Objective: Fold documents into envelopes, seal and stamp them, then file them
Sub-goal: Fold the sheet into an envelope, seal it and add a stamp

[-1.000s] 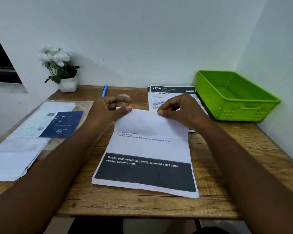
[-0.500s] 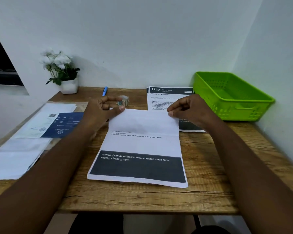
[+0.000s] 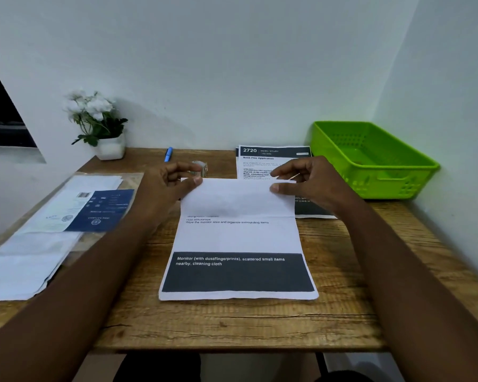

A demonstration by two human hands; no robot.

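A printed document [image 3: 236, 238] lies in the middle of the wooden desk [image 3: 342, 312], its top third folded toward me so the blank back shows. My left hand [image 3: 174, 180] pinches the folded flap's far left corner. My right hand [image 3: 304, 180] pinches its far right corner. Behind the fold lies a second printed sheet [image 3: 262, 161] headed "2720". A stack of white envelopes and a blue-and-white one [image 3: 66, 213] rests on the desk's left side.
A green plastic basket [image 3: 370, 161] stands at the back right by the wall. A small clear tape dispenser [image 3: 200, 166] and a blue pen [image 3: 168, 154] lie behind my left hand. A white flower pot [image 3: 109, 150] sits at the back left.
Both hands have stayed on the flap's far corners. The document has shifted slightly on the desk, and the view has moved a little.
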